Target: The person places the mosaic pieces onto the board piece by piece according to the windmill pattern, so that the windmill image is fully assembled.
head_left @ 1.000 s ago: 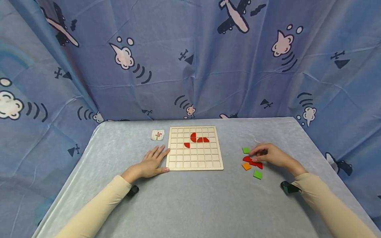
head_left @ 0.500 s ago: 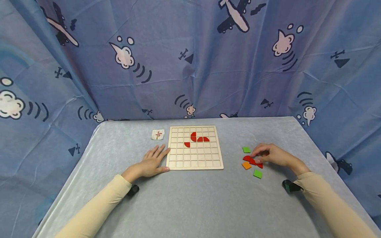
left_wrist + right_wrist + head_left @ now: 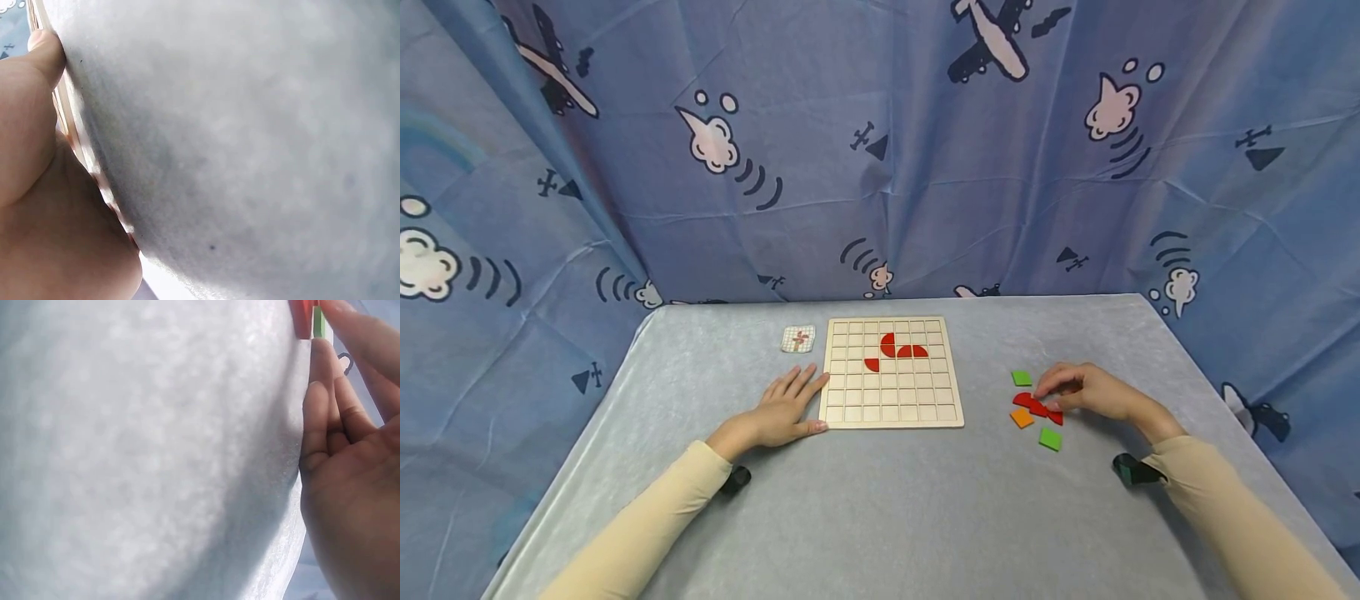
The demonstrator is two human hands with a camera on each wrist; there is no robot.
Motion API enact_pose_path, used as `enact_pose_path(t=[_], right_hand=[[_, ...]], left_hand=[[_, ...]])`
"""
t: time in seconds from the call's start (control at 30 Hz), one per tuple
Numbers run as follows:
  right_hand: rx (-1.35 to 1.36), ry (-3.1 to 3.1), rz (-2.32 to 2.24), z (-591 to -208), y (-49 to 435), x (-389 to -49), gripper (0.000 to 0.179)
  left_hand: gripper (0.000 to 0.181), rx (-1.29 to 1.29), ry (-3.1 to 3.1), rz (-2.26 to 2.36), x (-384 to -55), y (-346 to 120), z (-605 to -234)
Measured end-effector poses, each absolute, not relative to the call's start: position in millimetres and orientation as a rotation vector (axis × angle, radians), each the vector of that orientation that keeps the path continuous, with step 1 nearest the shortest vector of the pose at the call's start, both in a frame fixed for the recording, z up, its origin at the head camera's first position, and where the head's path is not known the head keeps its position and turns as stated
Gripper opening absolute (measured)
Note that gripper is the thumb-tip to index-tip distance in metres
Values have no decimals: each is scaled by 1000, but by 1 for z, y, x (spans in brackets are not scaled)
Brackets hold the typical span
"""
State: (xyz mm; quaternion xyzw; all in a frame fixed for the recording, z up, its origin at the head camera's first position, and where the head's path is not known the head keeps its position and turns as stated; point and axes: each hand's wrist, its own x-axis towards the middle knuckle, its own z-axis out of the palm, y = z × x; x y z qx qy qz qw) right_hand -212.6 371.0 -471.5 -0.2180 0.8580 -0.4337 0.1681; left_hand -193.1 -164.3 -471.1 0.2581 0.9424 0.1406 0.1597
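Note:
My left hand lies flat on the table, its fingertips and thumb against the left edge of a light wooden grid board. In the left wrist view, the thumb rests along the board's side. Several red quarter-circle tiles sit in the board's upper squares. At the right, my right hand bends over a row of loose red tiles, thumb and fingertips at them and apart from each other. In the right wrist view, a red tile shows by the fingertips; a firm grip is not visible.
Two green square tiles and an orange square tile lie around the red ones. A small pattern card is left of the board. Behind the grey-covered table hangs a blue printed curtain.
My right hand has shifted slightly to the right, uncovering more of the loose red tiles. The left hand and the board look unchanged.

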Motion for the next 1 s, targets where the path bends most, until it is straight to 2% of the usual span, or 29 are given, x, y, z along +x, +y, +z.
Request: enact_pose_path(t=[0.53, 1.0], right_hand=[[-483, 2751, -1096, -468, 380, -180, 29], [-457, 2850, -984, -474, 375, -178, 31]], left_hand=[[83, 733, 2678, 428, -194, -166, -472], [83, 739, 2673, 456, -192, -166, -471]])
